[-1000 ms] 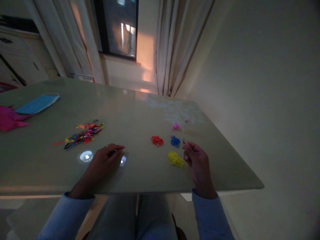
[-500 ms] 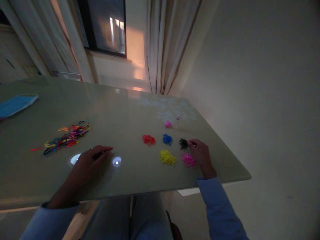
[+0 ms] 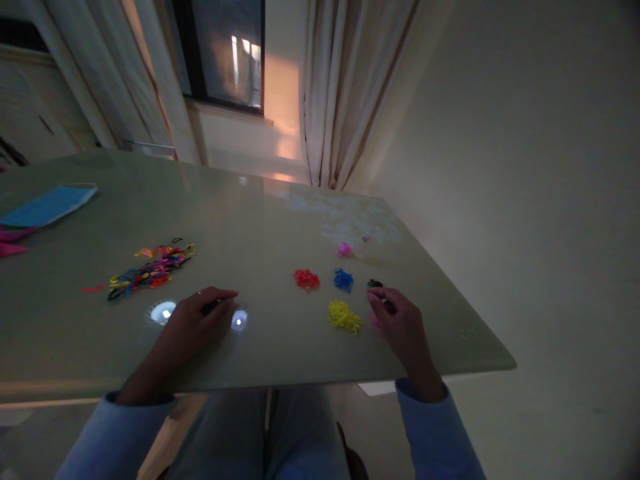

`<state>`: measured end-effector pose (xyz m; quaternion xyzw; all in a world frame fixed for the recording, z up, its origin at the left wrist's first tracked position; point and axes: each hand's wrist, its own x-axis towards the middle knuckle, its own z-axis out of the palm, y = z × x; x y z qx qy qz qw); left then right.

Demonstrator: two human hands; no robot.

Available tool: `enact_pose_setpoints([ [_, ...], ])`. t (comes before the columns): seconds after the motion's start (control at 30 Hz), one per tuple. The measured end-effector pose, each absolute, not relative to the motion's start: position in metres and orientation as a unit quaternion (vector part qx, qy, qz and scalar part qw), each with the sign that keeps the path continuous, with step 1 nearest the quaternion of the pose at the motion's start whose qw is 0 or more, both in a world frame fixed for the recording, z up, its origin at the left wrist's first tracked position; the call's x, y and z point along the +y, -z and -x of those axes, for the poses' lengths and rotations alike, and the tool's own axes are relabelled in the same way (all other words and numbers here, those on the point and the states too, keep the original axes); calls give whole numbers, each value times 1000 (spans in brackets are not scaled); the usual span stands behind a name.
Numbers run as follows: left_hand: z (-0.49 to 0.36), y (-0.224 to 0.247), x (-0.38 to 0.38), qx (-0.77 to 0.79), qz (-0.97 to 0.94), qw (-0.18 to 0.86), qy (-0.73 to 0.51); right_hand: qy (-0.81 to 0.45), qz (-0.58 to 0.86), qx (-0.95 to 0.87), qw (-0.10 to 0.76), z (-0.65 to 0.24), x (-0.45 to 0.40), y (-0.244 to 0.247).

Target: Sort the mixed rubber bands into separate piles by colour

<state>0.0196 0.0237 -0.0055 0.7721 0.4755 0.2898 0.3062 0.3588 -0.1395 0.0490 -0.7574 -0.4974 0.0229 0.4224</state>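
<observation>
The black pile (image 3: 375, 283) lies on the table (image 3: 260, 343) just past the tips of the right hand (image 3: 400, 323), on the far side from the person. The right hand is much nearer to it than the left hand (image 3: 197, 323). The mixed pile (image 3: 150, 270) is past the left hand and to its left, and its long way runs from near left to far right.

Both hands have finger and thumb tips close together. I cannot tell if they touch or pinch a band. The right hand hides most of the pink pile (image 3: 375, 321) and part of the black one, so its long way is hard to see.
</observation>
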Motion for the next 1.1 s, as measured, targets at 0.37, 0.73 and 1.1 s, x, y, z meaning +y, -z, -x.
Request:
enact_pose_setpoints([
  [0.37,-24,3,19,451,-769,312,-330,-253,561,-675,408,-216,-84,-22],
  [0.73,-24,2,16,453,-736,307,-399,-241,560,-693,386,-205,-72,-7],
  [1.1,28,-26,62,577,-779,36,-242,-229,558,-699,384,-205,-71,-2],
])
